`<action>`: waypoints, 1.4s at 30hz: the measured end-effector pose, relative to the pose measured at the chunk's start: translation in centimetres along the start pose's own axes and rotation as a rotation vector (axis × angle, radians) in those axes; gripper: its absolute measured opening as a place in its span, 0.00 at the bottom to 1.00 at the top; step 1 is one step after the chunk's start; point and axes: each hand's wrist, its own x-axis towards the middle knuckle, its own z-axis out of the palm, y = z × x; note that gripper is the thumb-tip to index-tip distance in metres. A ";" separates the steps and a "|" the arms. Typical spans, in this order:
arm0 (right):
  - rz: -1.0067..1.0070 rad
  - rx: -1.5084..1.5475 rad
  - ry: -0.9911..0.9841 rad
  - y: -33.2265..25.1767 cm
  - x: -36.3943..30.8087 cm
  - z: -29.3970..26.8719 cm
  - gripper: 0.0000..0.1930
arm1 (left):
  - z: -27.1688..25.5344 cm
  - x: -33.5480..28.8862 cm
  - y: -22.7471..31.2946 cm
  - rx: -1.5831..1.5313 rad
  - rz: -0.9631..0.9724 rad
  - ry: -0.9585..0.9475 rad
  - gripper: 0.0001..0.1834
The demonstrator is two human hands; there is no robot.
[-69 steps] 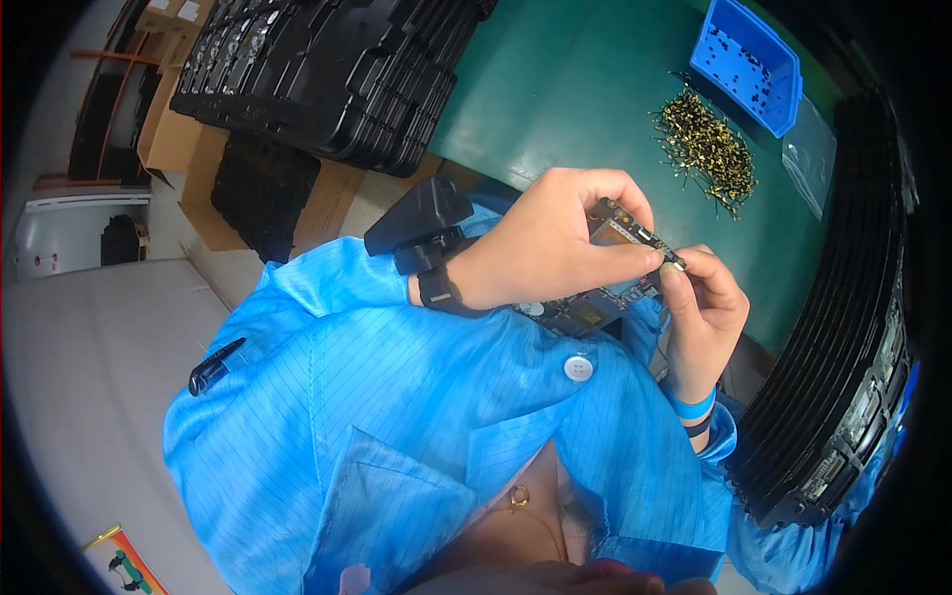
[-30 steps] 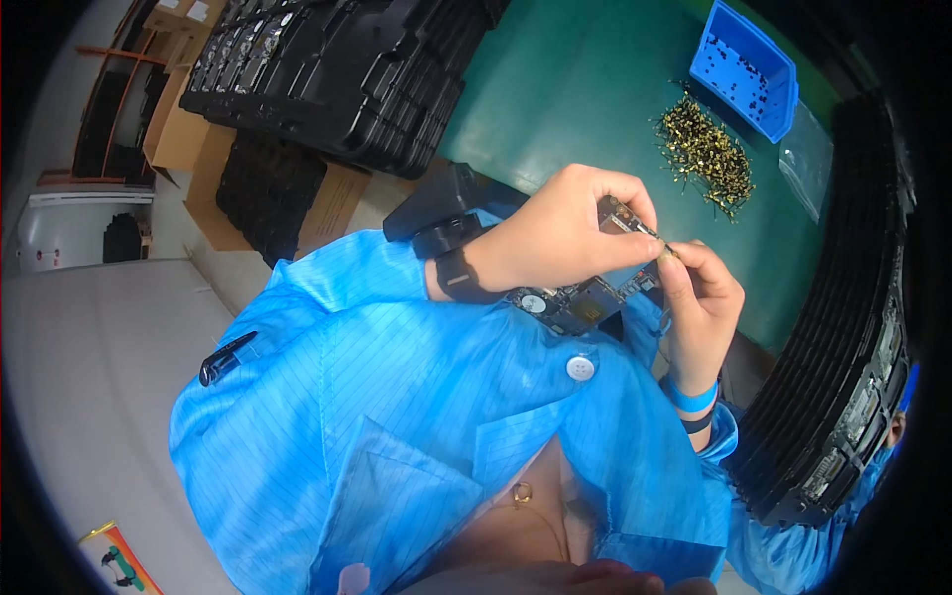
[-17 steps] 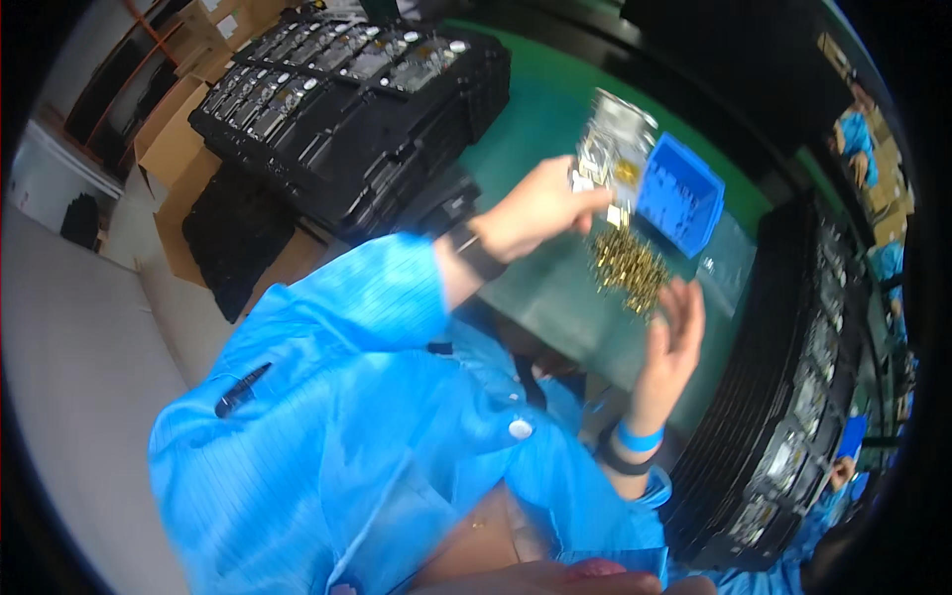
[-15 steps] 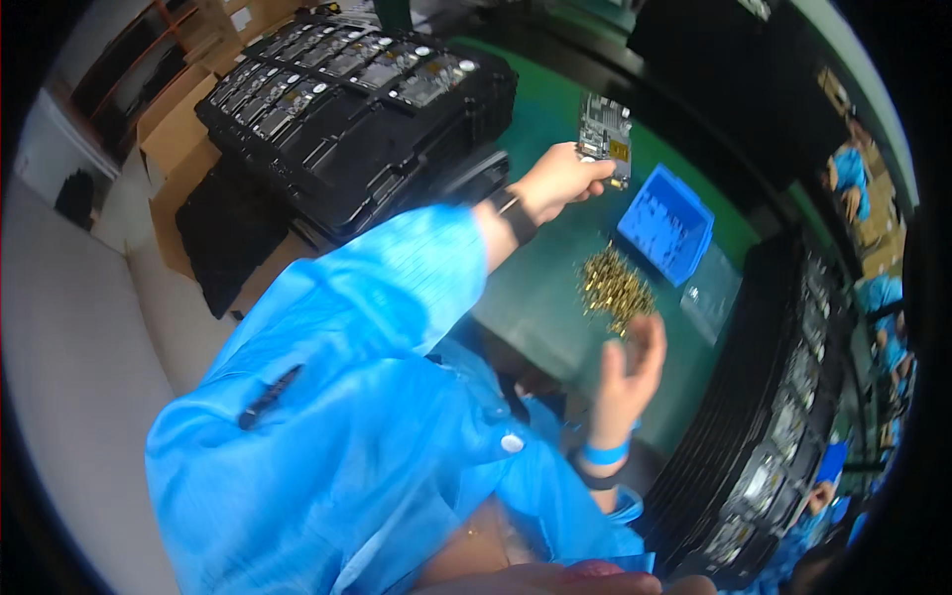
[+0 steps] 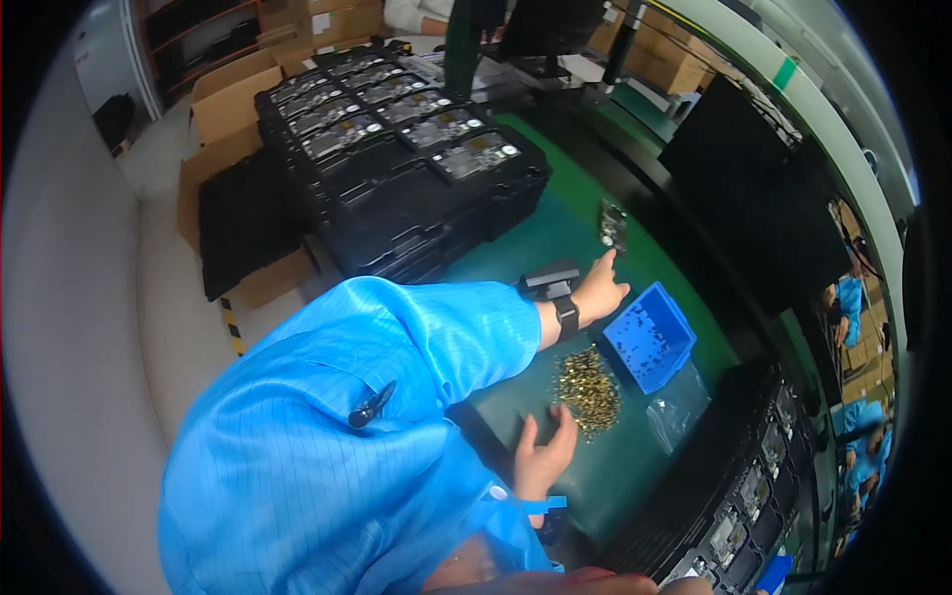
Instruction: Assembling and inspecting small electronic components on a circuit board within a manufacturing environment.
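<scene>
A small circuit board (image 5: 613, 226) lies at the far side of the green mat. My left hand (image 5: 597, 290) reaches toward it, index finger stretched out with its tip at the board's near edge; whether it touches I cannot tell. The thumb stands apart, and nothing shows in that hand. Lower down, my right hand (image 5: 545, 458) is open, thumb and fingers apart, beside a heap of small brass-coloured metal pieces (image 5: 587, 395). Its fingertips are at the heap's near edge. To the right of my left hand sits a blue plastic bin (image 5: 650, 337) with small dark bits inside.
Stacked black trays (image 5: 397, 223) with circuit boards stand at the left. More black trays (image 5: 694, 476) are stacked at the right. A clear plastic bag (image 5: 677, 407) lies by the bin. Behind are a dark monitor (image 5: 754, 169) and cardboard boxes (image 5: 233, 89). Other people work far right.
My left hand has let go of the circuit board, which now lies on the mat. My right hand has stayed near the brass-coloured heap. The whole view has shifted.
</scene>
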 end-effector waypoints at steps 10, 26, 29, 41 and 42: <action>-0.069 -0.057 -0.038 -0.1 0.2 -0.5 0.18 | -7.7 -13.1 2.7 0.386 0.427 -0.260 0.32; -0.120 -0.158 -0.050 -1.0 0.0 -0.1 0.15 | -3.1 12.1 -7.2 1.250 0.343 -0.011 0.22; -0.112 -0.115 -0.057 -0.4 0.0 -0.1 0.14 | -0.9 2.7 -2.7 0.590 0.571 0.287 0.22; -0.091 -0.049 -0.054 0.1 0.4 -0.1 0.12 | -24.0 -19.6 16.5 1.083 0.987 0.159 0.23; -0.096 -0.072 -0.055 0.0 0.0 -0.2 0.12 | -27.0 -17.4 16.9 1.176 0.871 0.267 0.23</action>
